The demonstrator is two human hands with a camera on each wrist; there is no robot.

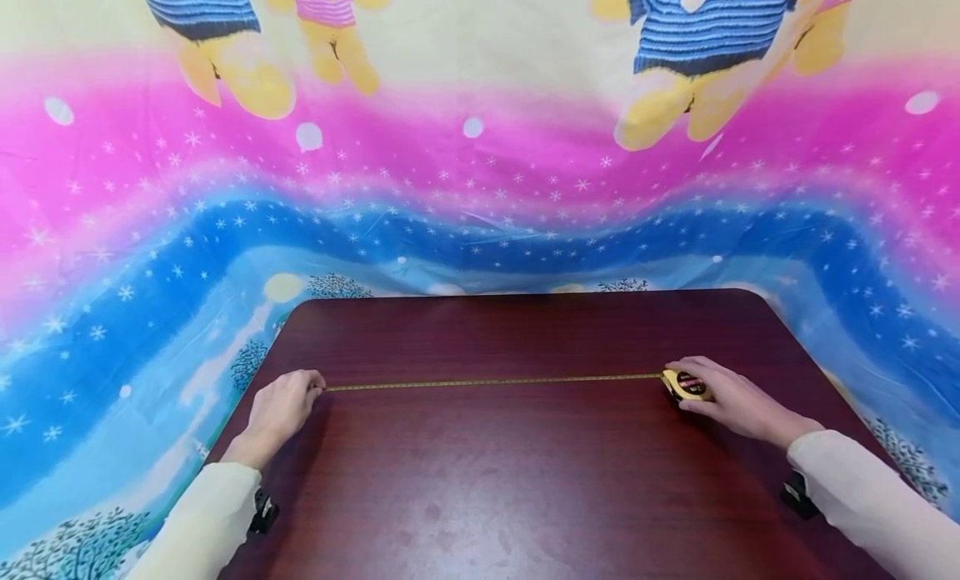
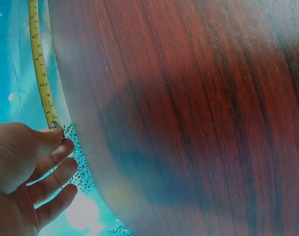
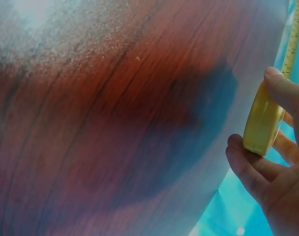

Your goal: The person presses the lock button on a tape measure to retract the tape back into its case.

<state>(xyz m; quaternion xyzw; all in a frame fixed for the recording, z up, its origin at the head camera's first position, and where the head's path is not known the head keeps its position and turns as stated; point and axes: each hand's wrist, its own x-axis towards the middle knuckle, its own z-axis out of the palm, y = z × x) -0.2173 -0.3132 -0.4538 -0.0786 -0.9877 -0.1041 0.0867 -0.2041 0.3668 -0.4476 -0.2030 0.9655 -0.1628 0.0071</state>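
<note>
Crosswise, a thin yellow metal tape [image 1: 480, 382] runs from the left hand [image 1: 281, 409], pinching its tip [image 2: 54, 124], to the right hand [image 1: 731, 398], gripping the rounded yellow-and-black plastic case [image 1: 684, 385]

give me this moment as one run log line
left hand: pinches tape blade by its end | right hand: holds yellow tape case | tape blade: extended between hands | table: dark red, below

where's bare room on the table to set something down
Widest: the tabletop on the near side of the tape blade, between the sleeves. Narrower: between the blade and the far edge. Crowded: by the left hand, and by the right hand holding the tape case.
</note>
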